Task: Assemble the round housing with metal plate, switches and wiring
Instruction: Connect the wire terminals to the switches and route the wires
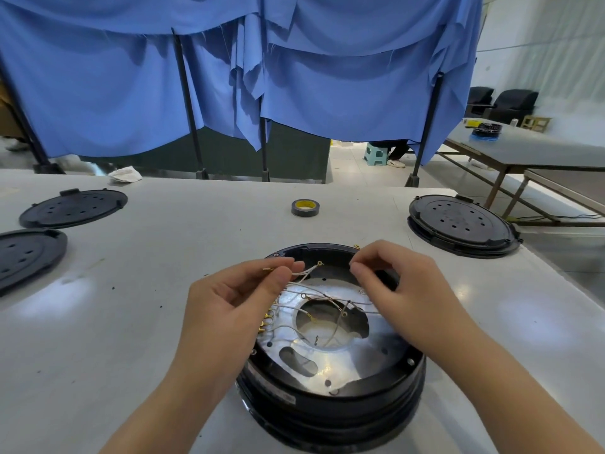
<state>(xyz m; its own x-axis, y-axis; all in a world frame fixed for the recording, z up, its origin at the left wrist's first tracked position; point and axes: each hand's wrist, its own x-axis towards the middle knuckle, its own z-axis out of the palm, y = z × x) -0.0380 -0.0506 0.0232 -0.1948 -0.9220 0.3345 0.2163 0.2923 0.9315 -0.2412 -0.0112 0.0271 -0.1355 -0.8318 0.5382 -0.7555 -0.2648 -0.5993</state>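
The round housing (330,371) sits on the white table (131,322) just before the person, the metal plate (327,348) seated inside it. The left hand (229,309) pinches thin white wires (302,272) between thumb and forefinger above the plate. The right hand (396,290) has curled fingers, seemingly pinching another strand, though that is unclear. The wires look light, limp and snag-prone, best held near their ring terminals; the housing looks heavy and rigid.
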